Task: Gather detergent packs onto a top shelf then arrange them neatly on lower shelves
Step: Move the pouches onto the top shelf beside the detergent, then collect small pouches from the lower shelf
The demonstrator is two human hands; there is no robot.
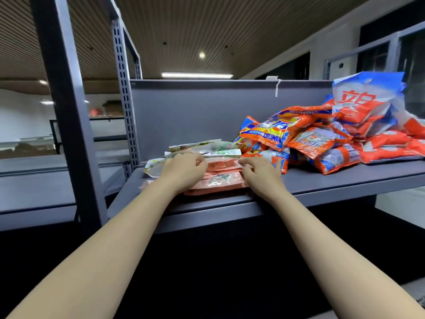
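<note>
Both arms reach up to a grey metal shelf [322, 180], where the detergent packs lie in 2 groups. The landmark here is the small stack of pink packs [220, 180], lying flat at the shelf's front edge. The left hand [184, 171] rests on the left part of that stack, fingers curled down over the upper pack's far edge. The right hand [262, 171] lies at the stack's right end, fingers bent and touching the pack edges there; whether it truly pinches one, I cannot tell. Just behind the pink stack, a few pale green-and-white packs [202, 148] lie flat and overlapping, nearer the grey back panel [195, 111]. To the right of the pink stack and almost touching it, a loose heap of orange packs [317, 139] spreads along the shelf. On top of that heap, farthest from the stack, a larger blue, white and red bag [363, 100] stands tilted. A perforated upright post [125, 93] rises left of the stack.
</note>
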